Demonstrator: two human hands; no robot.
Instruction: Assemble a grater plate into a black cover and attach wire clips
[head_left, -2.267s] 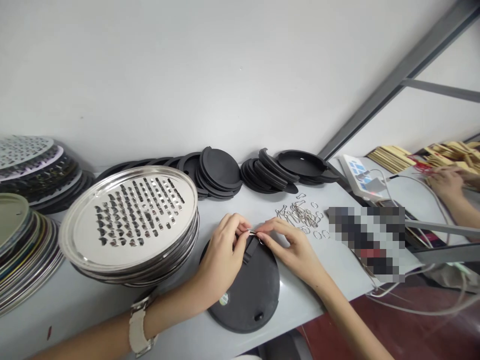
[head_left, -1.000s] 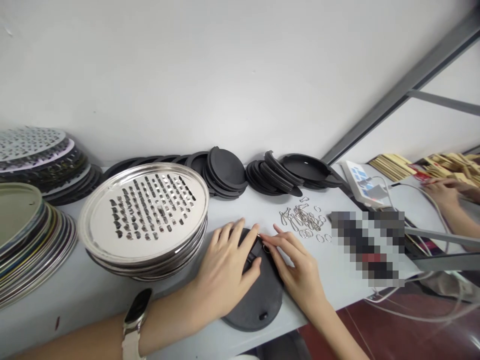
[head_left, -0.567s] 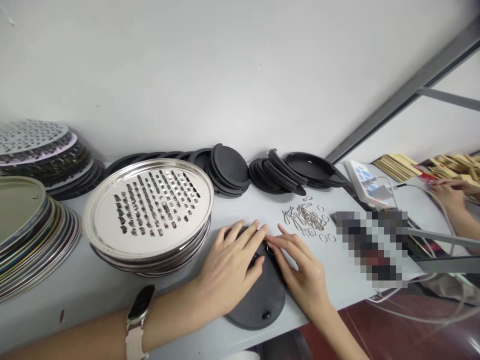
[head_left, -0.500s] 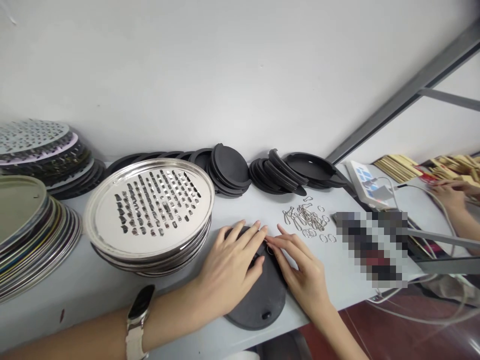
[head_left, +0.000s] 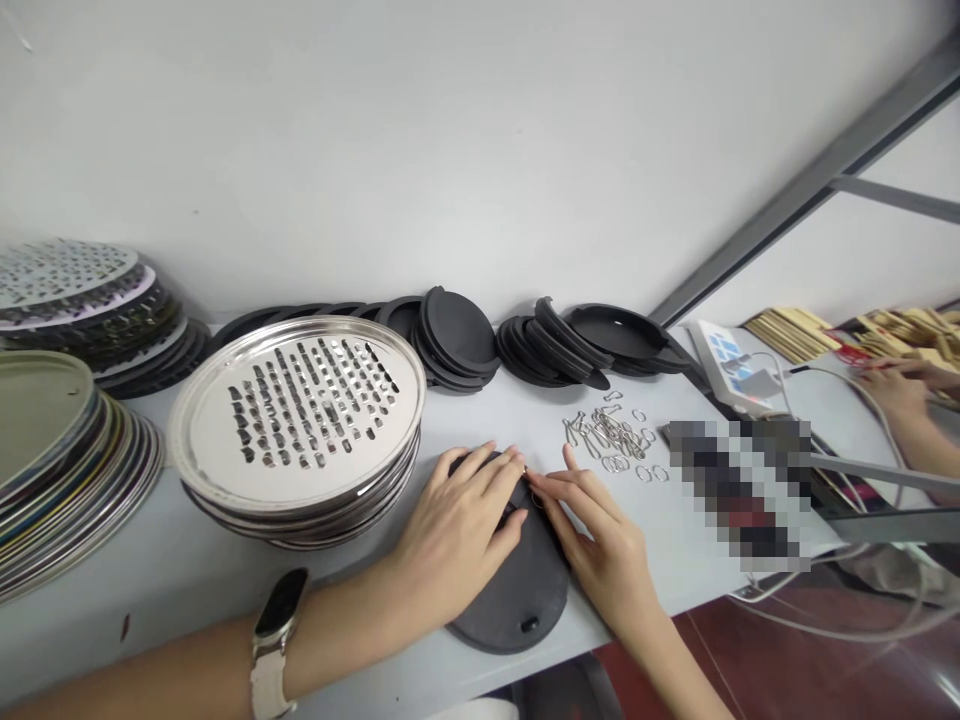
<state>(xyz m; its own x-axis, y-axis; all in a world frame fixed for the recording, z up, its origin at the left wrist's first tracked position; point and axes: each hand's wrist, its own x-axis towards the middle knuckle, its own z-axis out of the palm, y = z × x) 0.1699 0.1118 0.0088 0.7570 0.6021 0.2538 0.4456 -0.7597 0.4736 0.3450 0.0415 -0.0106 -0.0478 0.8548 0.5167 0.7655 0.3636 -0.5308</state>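
A black oval disc [head_left: 517, 590] with a small dark hole or knob near its front edge lies flat on the table. My left hand [head_left: 461, 530] rests over its upper part, fingers stretched out and thumb apart. At the disc's upper right edge, my right hand [head_left: 600, 530] pinches between thumb and index finger. A thin metal ring [head_left: 537, 500] shows at those fingertips, partly hidden, close to the left fingertips. Just beyond lies a loose pile of metal clasps [head_left: 611, 432] and several small rings [head_left: 651, 474].
To the left stand a stack of silver oval graters [head_left: 300, 410] and a pile of coloured round plates [head_left: 82, 500]. Black trays [head_left: 461, 335] line the wall. A white power strip [head_left: 727, 365], cables and a metal frame [head_left: 814, 190] are at right, with another person's hand [head_left: 900, 395] beyond.
My right fingertips have shifted very slightly at the disc's edge. The view has moved a little; both hands otherwise keep their places.
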